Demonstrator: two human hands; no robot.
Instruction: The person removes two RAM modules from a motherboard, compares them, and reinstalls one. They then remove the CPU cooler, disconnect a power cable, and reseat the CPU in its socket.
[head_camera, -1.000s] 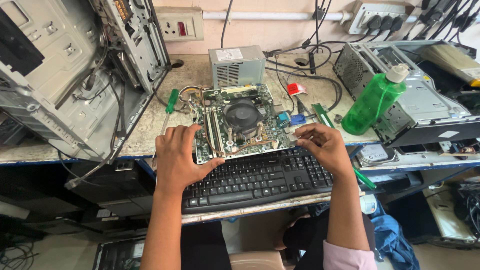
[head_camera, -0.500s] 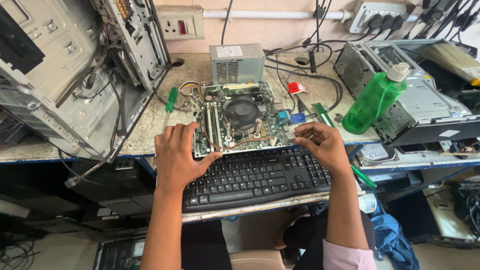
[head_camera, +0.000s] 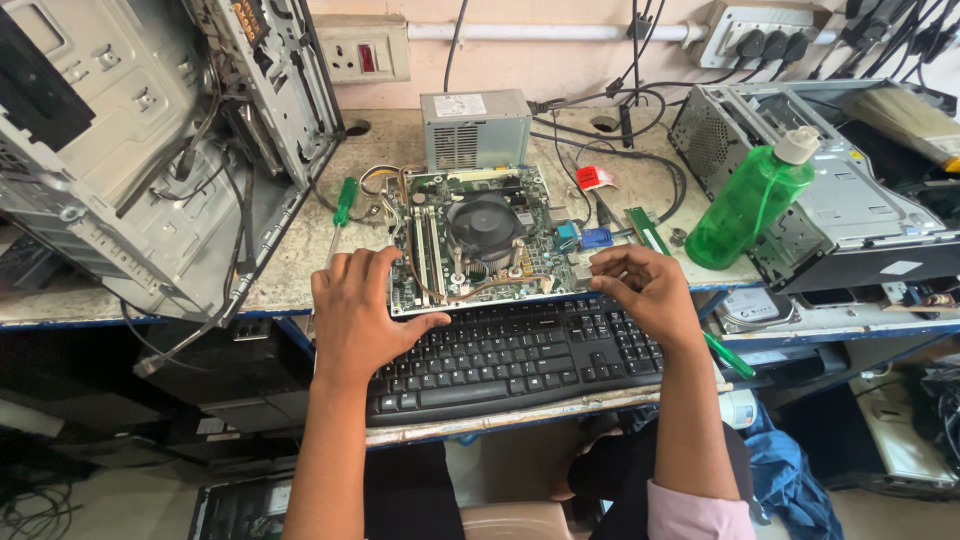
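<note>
The circuit board (head_camera: 480, 240) lies flat on the bench, long side across, just beyond the keyboard (head_camera: 510, 350). The left hand (head_camera: 355, 315) grips its near left edge, fingers spread; the right hand (head_camera: 645, 290) curls at its right edge.

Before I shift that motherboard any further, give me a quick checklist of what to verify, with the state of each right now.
1. Both hands on the board: ok. The left hand grips the left edge of the motherboard; the right hand is at its right edge.
2. Board support: not ok. Its near edge overlaps the black keyboard.
3. Cables clear: cannot tell. Coloured wires lie across the board, ends hidden.
4. Green bottle: ok, upright, apart from the board.
5. Green-handled screwdriver: ok, lying left of the board, untouched.
6. Cooler fan: ok, no fingers on it.
</note>
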